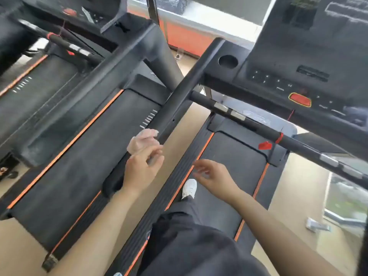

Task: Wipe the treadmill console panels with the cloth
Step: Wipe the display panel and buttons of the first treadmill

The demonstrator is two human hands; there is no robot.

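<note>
Closest in, dark trousers (191,246) and one white shoe (189,188) planted on the black treadmill belt (229,176), orange stripes running along either edge. Both bare forearms reach forward: the right hand (211,176) hangs free over the belt, fingers spread and loose, gripping nothing — while the left hand (142,168) sits at the end of the left handrail (175,100), fingers curled toward the pale, crumpled cloth (142,141) bunched against that rail. Motion blur smears the fingertips, so whether they actually pinch the cloth I cannot tell. Further out, a crossbar (258,126) with silver grip plates and a red safety clip (264,145) dangling on its cord. Above that, the console panel (278,80), black, with a round cup well, small pale key markings too blurred to read, and a red stop button (299,100); the dark screen (318,36) runs off the top edge. To the left stands a neighbouring treadmill (79,126), same orange trim, its console cut off at the corner. The floor (298,196) is tan, an orange-and-white band lines the far wall — and at the right edge, glass shows greenery outside, hazy.
</note>
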